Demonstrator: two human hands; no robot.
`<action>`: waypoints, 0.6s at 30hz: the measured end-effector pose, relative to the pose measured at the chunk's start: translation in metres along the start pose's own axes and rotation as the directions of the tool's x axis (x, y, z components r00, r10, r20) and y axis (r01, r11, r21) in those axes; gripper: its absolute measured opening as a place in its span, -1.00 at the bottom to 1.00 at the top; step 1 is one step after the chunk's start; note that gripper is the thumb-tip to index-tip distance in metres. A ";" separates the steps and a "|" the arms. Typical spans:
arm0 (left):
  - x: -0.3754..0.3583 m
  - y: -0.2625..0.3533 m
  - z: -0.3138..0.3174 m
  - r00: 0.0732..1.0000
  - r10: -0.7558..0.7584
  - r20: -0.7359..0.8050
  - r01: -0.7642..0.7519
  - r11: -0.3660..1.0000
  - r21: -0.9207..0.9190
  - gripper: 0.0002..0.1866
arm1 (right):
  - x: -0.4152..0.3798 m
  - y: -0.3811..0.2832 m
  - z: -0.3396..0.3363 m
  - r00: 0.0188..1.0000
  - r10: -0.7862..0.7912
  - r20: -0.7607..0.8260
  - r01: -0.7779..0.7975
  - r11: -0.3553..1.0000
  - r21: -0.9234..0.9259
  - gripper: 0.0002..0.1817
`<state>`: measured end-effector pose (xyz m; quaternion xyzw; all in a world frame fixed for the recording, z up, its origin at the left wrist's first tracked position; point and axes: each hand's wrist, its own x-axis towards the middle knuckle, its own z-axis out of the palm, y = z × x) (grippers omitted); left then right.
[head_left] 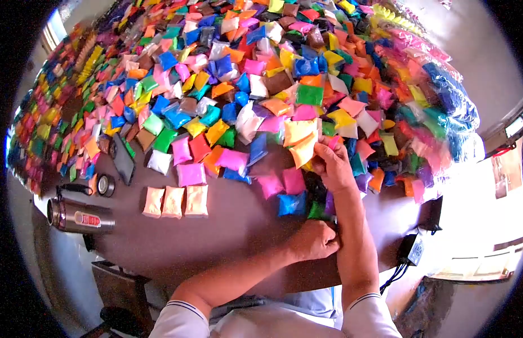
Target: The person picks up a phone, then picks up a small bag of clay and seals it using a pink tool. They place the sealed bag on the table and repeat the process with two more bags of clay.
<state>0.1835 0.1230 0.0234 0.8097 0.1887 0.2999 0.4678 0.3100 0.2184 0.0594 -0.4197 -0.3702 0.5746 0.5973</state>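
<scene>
Two light orange packets hang together at the near side of the pile; the lower orange packet is pinched in the fingertips of my right hand. Below it, near the table's front edge, my left hand is curled closed, and whatever it may hold is hidden. A blue packet lies just above my left hand, with pink packets beyond it. Three pale peach packets stand side by side in a row on the brown table, to the left.
A large heap of colourful packets covers the back of the table. A steel flask, a round lid and a dark flat object are at the left. A small box with cables sits by the right edge.
</scene>
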 end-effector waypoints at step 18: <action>-0.158 0.044 -0.040 0.887 -0.344 -0.308 0.313 0.939 -0.145 -0.83 | -0.098 0.022 0.052 0.948 0.202 0.245 -0.064 0.878 -0.475 -0.73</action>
